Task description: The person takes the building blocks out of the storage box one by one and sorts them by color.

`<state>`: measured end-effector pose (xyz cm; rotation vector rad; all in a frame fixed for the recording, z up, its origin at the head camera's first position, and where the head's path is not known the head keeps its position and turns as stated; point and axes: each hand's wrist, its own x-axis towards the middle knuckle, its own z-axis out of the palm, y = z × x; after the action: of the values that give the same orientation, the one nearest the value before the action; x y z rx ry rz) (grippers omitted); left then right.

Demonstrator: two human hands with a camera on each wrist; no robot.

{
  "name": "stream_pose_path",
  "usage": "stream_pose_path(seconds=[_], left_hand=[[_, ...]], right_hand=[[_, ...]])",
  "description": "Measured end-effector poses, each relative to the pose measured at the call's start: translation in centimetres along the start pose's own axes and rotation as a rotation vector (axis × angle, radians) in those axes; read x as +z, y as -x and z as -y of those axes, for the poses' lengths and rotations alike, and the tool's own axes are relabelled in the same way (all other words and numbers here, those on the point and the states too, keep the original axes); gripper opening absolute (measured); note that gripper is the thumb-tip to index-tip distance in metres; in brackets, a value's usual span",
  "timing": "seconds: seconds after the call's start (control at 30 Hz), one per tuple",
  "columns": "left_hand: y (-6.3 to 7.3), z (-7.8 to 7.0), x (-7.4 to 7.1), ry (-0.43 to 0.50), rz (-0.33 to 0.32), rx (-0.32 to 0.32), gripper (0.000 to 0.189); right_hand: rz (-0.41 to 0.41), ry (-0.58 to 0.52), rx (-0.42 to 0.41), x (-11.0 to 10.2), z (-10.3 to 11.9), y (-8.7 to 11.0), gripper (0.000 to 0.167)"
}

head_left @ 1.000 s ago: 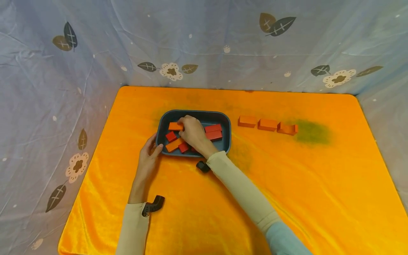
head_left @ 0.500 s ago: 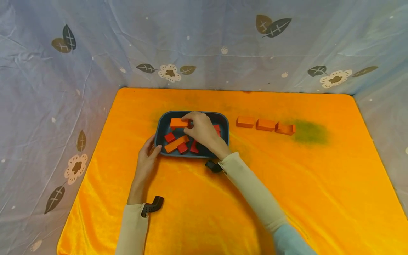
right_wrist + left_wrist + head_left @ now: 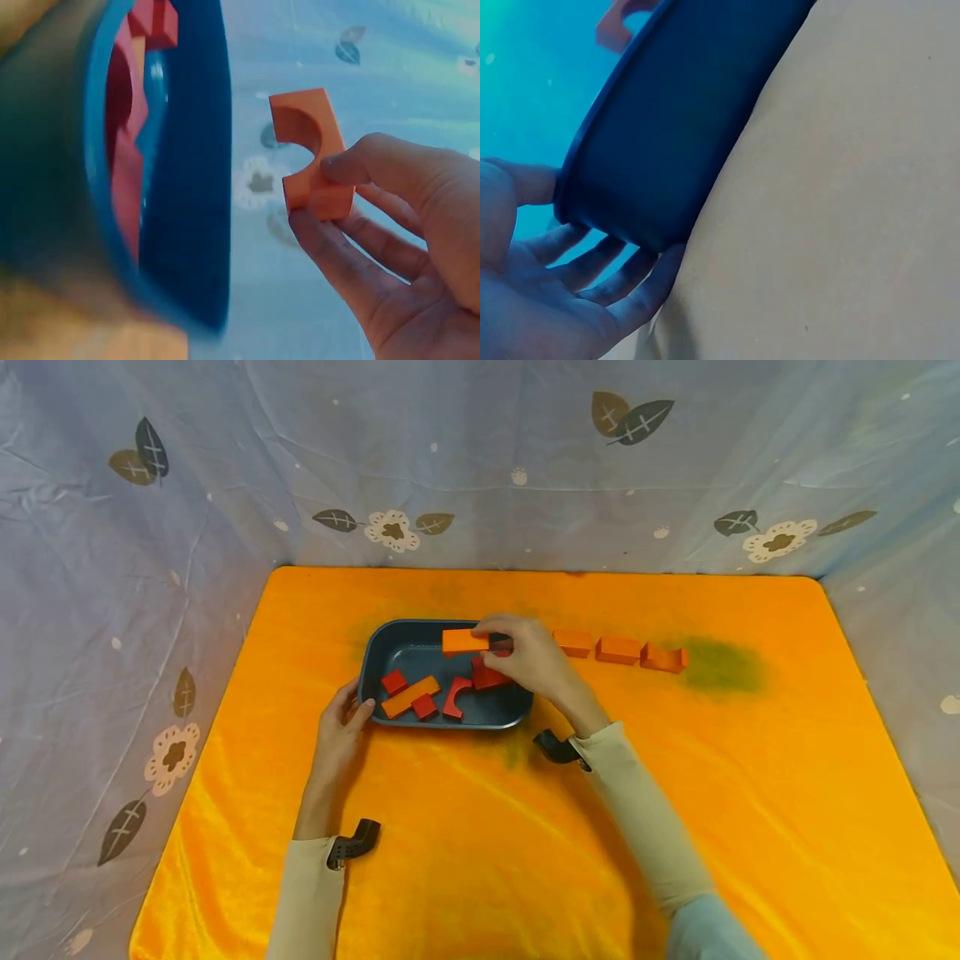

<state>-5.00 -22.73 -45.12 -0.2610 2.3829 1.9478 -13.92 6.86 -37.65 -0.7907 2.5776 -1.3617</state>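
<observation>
A dark blue tray (image 3: 408,662) stands on the table. My left hand (image 3: 339,731) grips its near left corner, thumb at the rim and fingers against the outer wall, as the left wrist view also shows. Above the tray's far right part, my right hand (image 3: 538,658) pinches an orange arch block (image 3: 330,199) with a half-round cutout, between thumb and fingers. Inside the tray lie a red cube (image 3: 393,682), an orange long block (image 3: 408,698), another red cube (image 3: 424,707), a red arch block (image 3: 454,698) and red blocks (image 3: 487,677) partly behind my right hand.
Right of the tray, a row holds two orange rectangular blocks (image 3: 618,650) and an orange arch block (image 3: 665,658) lying cutout up. An orange-yellow cloth (image 3: 450,843) covers the table. Patterned curtains (image 3: 487,460) hang at the back and sides.
My right hand has lifted the orange arch block from the tray's far left and carried it rightward, uncovering the red arch block. My left hand keeps its grip on the tray.
</observation>
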Motion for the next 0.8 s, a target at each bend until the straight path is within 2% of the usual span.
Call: stream_pose_path(seconds=[0.13, 0.3, 0.43, 0.67, 0.8], left_hand=[[0.2, 0.0, -0.2, -0.019, -0.016, 0.005, 0.048], [0.5, 0.0, -0.5, -0.042, -0.042, 0.009, 0.049], [0.6, -0.2, -0.3, -0.041, -0.044, 0.001, 0.048], [0.6, -0.3, 0.2, -0.032, -0.042, -0.018, 0.049], [0.5, 0.0, 0.4, -0.037, -0.048, -0.009, 0.048]], right_hand=[[-0.022, -0.022, 0.004, -1.6, -1.1, 1.5, 0.033], [-0.088, -0.01, 0.003, -3.8, -3.3, 3.5, 0.032], [-0.145, 0.011, 0.05, -6.3, -5.3, 5.6, 0.033], [-0.31, 0.109, 0.168, -11.6, -8.9, 10.1, 0.031], [-0.405, 0.075, 0.196, -14.6, -10.8, 12.8, 0.031]])
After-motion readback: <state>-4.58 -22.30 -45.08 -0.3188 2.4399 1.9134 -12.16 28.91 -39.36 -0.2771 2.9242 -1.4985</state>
